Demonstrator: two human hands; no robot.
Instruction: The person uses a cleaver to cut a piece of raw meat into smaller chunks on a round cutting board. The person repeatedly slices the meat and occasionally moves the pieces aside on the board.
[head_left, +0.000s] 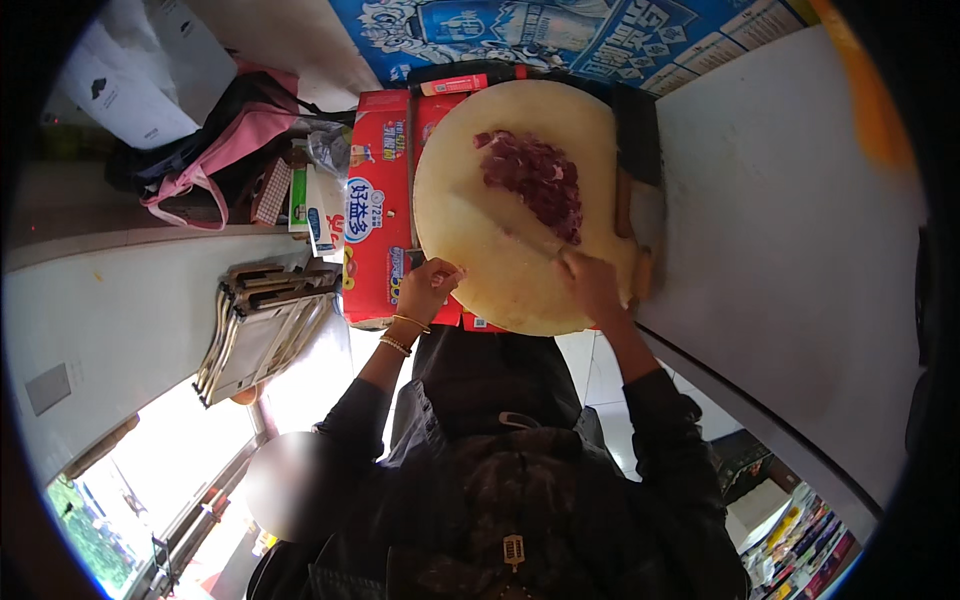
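A round, pale cutting board (457, 165) lies before me. Dark red pieces of cut raw meat (536, 180) are heaped on its upper middle. My right hand (589, 281) grips a knife (514, 225) at the board's lower right. Its blade, blurred, slants up and left across the board, just below the heap. At the lower left rim my left hand (429, 289) has its fingers pinched together around a small pale pink scrap, apart from the heap; what the scrap is cannot be made out. Bracelets circle the left wrist.
Under the board sits a red printed carton (375, 262). What looks like a cleaver with a wooden handle (643, 274) lies along the board's right side. A white surface (780, 225) stands at right. Folded metal-framed stools or chairs (262, 322) and a pink-and-black bag (240, 135) are at left.
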